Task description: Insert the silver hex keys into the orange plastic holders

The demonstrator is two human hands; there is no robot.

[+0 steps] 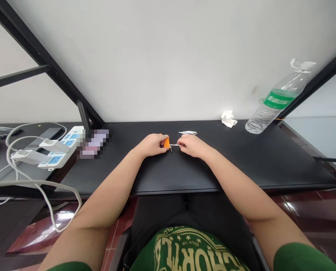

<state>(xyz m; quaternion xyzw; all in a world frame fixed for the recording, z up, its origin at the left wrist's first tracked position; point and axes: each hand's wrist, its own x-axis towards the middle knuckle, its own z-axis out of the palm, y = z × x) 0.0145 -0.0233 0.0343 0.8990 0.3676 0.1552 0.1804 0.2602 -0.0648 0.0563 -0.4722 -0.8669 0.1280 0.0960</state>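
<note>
My left hand [153, 145] is closed around an orange holder [167, 142], which shows at the fingertips. A thin metal hex key [174, 145] spans the gap from the holder to my right hand [192, 145], whose fingers pinch its far end. Just below the holder shows a short bent hex key [171, 149]; whether it sits in the holder or lies on the desk, I cannot tell. Right behind my right hand, several silver hex keys [189, 132] lie together on the black desk [173, 173], partly hidden by the fingers.
A crumpled white tissue [228, 119] lies near the wall. Farther right, a clear bottle with a green label [279, 98] stands on the desk. At left are a white power strip [63, 148] with plugged-in chargers, looping white cables [50, 210] and a blurred flat item [95, 144].
</note>
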